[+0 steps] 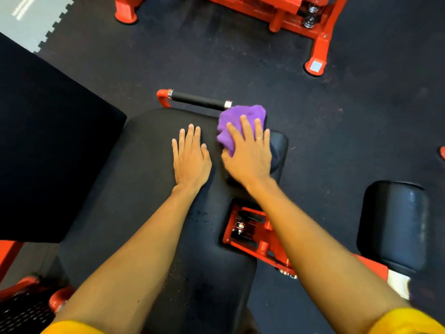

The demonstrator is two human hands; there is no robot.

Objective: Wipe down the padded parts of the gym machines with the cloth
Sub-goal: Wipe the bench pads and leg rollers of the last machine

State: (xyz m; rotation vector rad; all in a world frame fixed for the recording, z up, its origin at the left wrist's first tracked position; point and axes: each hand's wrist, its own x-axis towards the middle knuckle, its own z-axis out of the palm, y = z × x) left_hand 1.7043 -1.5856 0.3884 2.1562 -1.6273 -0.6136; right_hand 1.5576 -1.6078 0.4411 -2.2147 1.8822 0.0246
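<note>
A black padded seat (144, 189) of a red-framed gym machine fills the middle of the view. My left hand (191, 157) lies flat on the seat pad with its fingers straight. My right hand (248, 153) presses a crumpled purple cloth (240, 119) onto the seat's far right edge, fingers spread over the cloth. Most of the cloth sticks out beyond my fingertips. A smaller black pad (279, 150) shows just right of that hand. Small droplets dot the seat near its cut-out.
A black-gripped handle (199, 101) on a red bar sits just beyond the cloth. A black roller pad (395, 225) stands at the right. A large dark back pad (48, 141) fills the left. Another machine's red frame (315, 37) stands on the dark rubber floor ahead.
</note>
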